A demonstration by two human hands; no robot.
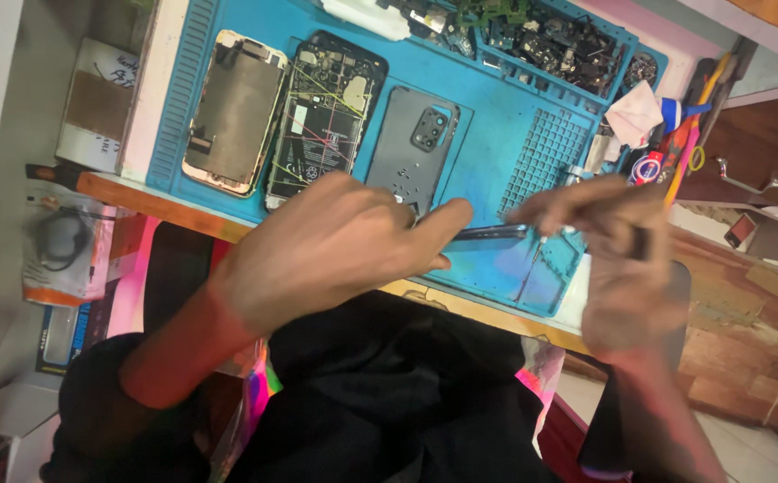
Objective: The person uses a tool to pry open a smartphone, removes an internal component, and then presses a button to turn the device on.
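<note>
My left hand [335,237] is closed around one end of a thin dark phone [487,234], thumb stretched along its edge, and holds it edge-on just above the blue work mat [496,152] at the near side of the tabletop [152,207]. My right hand [617,255] is blurred; its fingers are pinched together around a slim tool [536,246] whose tip meets the phone's far end, though I cannot tell exactly how tight that pinch is.

I judge the phone light but stiff, smooth along its sides and so a little slippery, and fragile wherever glass or a thin cover is exposed. It is best taken by the long edges, not pressed on its flat faces, so my grip sits at the rim.

Farther back on the mat lie an opened phone frame [235,112], an opened phone with a board and coloured wires [325,116], and a grey back cover [416,143] with a camera cluster, side by side. Small parts [541,40] fill the tray at the mat's top, and a white cloth [635,112] sits near coloured tools [689,134] at the right.
</note>
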